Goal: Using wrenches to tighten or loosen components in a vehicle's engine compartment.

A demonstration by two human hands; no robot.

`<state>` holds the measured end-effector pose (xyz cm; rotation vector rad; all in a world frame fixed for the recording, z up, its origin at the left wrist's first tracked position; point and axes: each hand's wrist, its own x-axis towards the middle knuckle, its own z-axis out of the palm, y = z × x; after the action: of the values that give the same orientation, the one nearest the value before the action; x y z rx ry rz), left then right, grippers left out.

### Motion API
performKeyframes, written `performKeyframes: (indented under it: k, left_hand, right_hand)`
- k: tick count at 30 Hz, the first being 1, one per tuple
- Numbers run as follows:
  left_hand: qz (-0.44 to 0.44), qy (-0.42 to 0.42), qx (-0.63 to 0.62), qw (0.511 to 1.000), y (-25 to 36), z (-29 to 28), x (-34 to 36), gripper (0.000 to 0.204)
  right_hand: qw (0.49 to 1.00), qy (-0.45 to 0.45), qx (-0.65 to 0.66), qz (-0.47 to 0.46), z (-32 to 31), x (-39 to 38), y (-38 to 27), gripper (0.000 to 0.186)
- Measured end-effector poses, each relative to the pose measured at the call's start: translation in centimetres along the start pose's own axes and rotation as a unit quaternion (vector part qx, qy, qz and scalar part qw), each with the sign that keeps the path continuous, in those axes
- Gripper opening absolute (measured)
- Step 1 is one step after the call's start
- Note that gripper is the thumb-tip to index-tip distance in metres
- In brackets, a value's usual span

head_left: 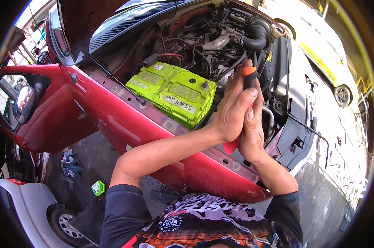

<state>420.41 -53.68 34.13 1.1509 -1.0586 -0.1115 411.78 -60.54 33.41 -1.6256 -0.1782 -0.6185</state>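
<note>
My left hand (231, 113) and my right hand (253, 138) are raised over the engine bay, palms together and fingers stretched out. Pressed between them is a tool handle (250, 77), black with an orange end; red shows below the palms. The palms hide most of it, so its kind cannot be made out. Left of my hands, a lime-green car battery (174, 89) with handwriting on top sits in the bay. A red cable (171, 55) runs by its far edge, beside a black piece (151, 60) at the far left corner.
The red fender (125, 124) runs under my forearms, and a red door (58, 120) stands open at left. Black hoses (256, 37) fill the bay's far side. A green container (98, 188) lies on the floor near a silver car (27, 211). A yellow-and-white car (319, 53) stands at right.
</note>
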Motion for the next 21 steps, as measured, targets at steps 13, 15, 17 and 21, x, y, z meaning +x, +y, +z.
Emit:
performKeyframes:
  k: [13, 15, 17, 21]
  left_hand:
    - [0.101, -0.121, 0.107, 0.982, -0.4, 3.4, -1.2, 0.104]
    - [0.094, -0.150, 0.108, 0.978, 0.2, 3.6, -1.4, 0.104]
    - [0.055, -0.214, 0.095, 0.971, 1.4, 2.4, -1.8, 0.105]
    - [-0.064, -0.261, -0.006, 0.963, 2.2, 0.1, -2.2, 0.074]
  right_hand:
    - [0.968, 0.189, 0.148, 0.072, -4.0, 5.6, -0.7, 0.045]
    - [0.967, 0.191, 0.147, 0.079, -5.3, 5.8, -0.8, 0.043]
    - [0.973, 0.180, 0.100, 0.102, -6.5, 6.1, -1.3, 0.043]
    - [0.981, 0.107, 0.051, 0.155, -8.6, 5.0, 0.3, 0.047]
